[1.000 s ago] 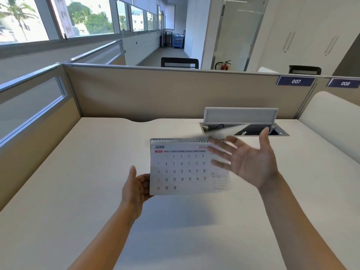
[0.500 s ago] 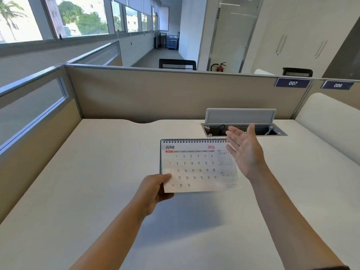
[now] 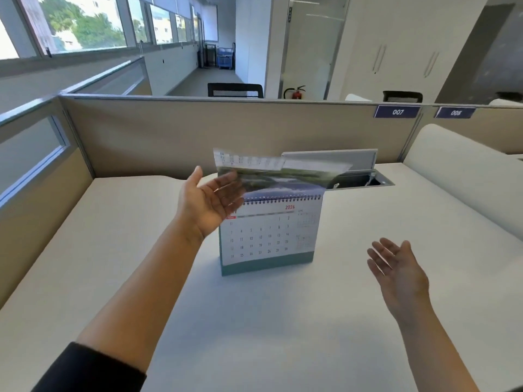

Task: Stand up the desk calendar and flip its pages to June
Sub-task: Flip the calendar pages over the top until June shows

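1. Your desk calendar [image 3: 268,239] stands upright on its teal base near the middle of the pale tabletop [image 3: 119,239], its printed face turned toward you.
2. The front sheet shows a date grid with "2026" in red at the upper right; your left palm covers the month name, and the grid is too blurred to tell which month it is.
3. One page [image 3: 271,172] is lifted above the spiral binding, lying nearly flat in the air with a landscape photo on its underside and small print on top.
4. Your left hand [image 3: 206,202] is raised at the calendar's upper left corner, palm up, fingers [image 3: 229,185] spread and reaching under the lifted page. They look to be touching the sheet, not clenched on it, though motion blur makes the contact hard to confirm.
5. Your right hand [image 3: 396,267] hangs over the tabletop well to the right of the calendar, palm up, fingers loose and spread, holding nothing.
6. Behind the calendar, a cable box [image 3: 359,181] set into the tabletop has its grey lid [image 3: 334,158] propped up.
7. A beige partition [image 3: 198,137] runs along the back edge and carries blue tags reading "007" and "008".
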`<state>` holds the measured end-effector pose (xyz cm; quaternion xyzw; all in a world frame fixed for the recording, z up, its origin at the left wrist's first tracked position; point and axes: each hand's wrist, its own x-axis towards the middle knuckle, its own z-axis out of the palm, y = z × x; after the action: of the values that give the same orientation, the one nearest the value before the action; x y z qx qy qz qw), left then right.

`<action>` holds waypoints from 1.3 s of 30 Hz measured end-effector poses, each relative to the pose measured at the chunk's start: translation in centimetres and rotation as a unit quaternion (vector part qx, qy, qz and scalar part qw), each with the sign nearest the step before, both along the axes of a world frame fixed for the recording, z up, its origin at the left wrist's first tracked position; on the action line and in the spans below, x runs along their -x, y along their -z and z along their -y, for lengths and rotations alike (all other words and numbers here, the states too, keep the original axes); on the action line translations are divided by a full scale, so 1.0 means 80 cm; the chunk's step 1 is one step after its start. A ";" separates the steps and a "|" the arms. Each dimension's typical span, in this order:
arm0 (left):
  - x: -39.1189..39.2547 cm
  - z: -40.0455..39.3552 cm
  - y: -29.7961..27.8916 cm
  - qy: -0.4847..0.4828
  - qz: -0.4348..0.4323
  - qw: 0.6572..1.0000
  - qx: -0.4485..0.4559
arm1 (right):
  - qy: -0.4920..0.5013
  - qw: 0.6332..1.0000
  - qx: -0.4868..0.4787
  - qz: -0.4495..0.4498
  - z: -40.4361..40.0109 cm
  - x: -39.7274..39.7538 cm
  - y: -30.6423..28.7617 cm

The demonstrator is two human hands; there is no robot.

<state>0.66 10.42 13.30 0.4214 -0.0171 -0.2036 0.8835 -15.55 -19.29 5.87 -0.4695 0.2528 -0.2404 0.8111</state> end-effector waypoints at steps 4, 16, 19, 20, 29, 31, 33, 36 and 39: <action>-0.007 0.003 0.006 -0.030 -0.011 0.999 -0.027 | -0.037 0.998 0.009 -0.046 0.005 -0.007 0.007; -0.012 0.022 0.023 -0.102 0.021 0.891 -0.441 | -0.161 0.942 0.248 -0.161 -0.021 -0.113 -0.028; -0.010 0.027 0.020 -0.107 0.024 0.884 -0.454 | -0.185 0.918 0.293 -0.194 -0.027 -0.140 -0.039; -0.010 0.027 0.018 -0.111 0.022 0.884 -0.454 | -0.196 0.912 0.299 -0.199 -0.028 -0.148 -0.043; -0.003 0.028 -0.005 -0.126 0.079 0.876 -0.458 | -0.198 0.899 0.316 -0.230 -0.034 -0.187 -0.057; 0.002 0.032 -0.007 -0.115 0.095 0.874 -0.462 | -0.190 0.897 0.335 -0.219 -0.033 -0.187 -0.059; 0.007 0.037 -0.007 -0.106 0.102 0.873 -0.466 | -0.185 0.893 0.352 -0.211 -0.032 -0.186 -0.060; 0.015 0.045 -0.007 -0.092 0.115 0.866 -0.478 | -0.159 0.902 0.357 -0.184 -0.029 -0.186 -0.060; 0.020 0.049 -0.006 -0.089 0.122 0.869 -0.472 | -0.128 0.921 0.346 -0.123 -0.024 -0.188 -0.059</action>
<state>-0.92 6.50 13.78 0.8092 0.0113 -0.0550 0.5848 -0.53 -17.41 10.55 -0.7753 0.1898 -0.1476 0.5840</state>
